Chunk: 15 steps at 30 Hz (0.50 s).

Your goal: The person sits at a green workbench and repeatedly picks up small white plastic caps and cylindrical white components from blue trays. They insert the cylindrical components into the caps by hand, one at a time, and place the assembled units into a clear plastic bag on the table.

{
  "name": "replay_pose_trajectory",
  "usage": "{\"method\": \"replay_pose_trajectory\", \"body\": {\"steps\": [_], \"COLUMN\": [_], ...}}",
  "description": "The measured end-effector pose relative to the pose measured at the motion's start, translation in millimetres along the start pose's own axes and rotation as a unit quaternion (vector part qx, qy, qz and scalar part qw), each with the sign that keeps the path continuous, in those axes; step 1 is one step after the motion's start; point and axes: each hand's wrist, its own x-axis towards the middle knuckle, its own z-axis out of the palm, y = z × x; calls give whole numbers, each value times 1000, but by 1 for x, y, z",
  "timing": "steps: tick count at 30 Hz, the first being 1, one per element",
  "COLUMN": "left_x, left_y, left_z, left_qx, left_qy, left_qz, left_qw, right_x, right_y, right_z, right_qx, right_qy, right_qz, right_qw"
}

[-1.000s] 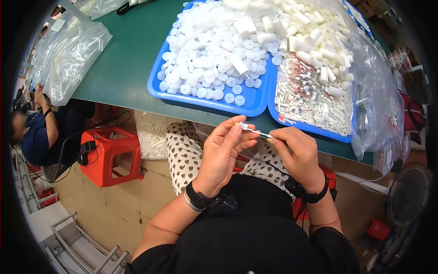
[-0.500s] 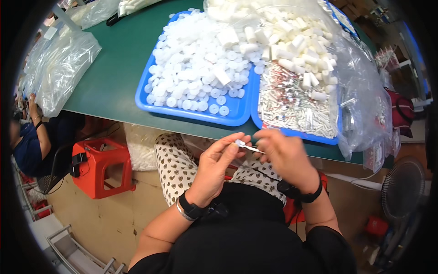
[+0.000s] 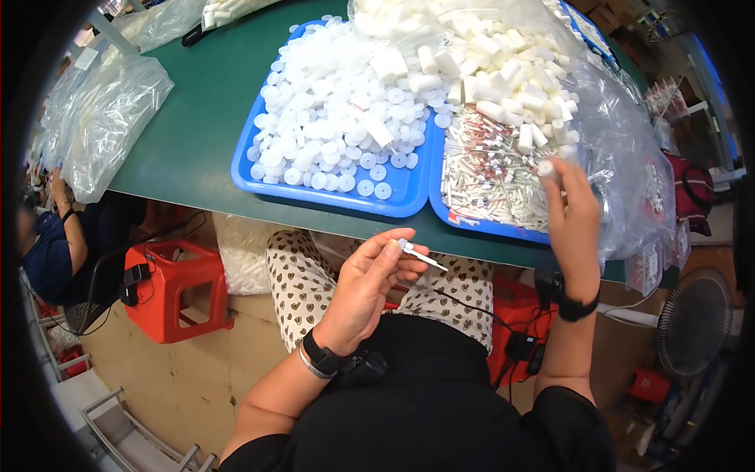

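My left hand (image 3: 376,277) hovers over my lap below the table edge and pinches a thin white pin-like part (image 3: 419,255) between thumb and fingers. My right hand (image 3: 572,222) reaches up over the right blue tray (image 3: 480,226) and holds a small white cylinder (image 3: 546,168) at its fingertips. That tray carries white cylinders and thin wire-like parts (image 3: 487,177). The left blue tray (image 3: 330,197) is heaped with round white caps (image 3: 338,118).
A green table (image 3: 197,118) carries both trays. Clear plastic bags (image 3: 102,118) lie at its left, another bag (image 3: 629,165) drapes the right tray. A red stool (image 3: 165,287) stands on the floor below. Another person (image 3: 55,252) sits at far left. A fan (image 3: 692,322) stands at right.
My hands were together over my lap, both on the thin part. My right hand has let go and risen to the right tray, where it holds a white cylinder.
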Motion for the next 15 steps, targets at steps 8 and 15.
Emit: {"method": "replay_pose_trajectory", "body": {"steps": [8, 15], "left_x": [-2, -5], "left_y": [-1, -4], "left_z": [11, 4], "left_qx": [70, 11], "left_qy": [-89, -43], "left_qz": [52, -10], "left_qw": [992, 999], "right_x": [-58, -66], "right_y": [-67, -70], "right_z": [27, 41], "right_qx": [335, 405], "right_qy": [-227, -223], "right_qz": [24, 75], "right_qw": [914, 884]}}
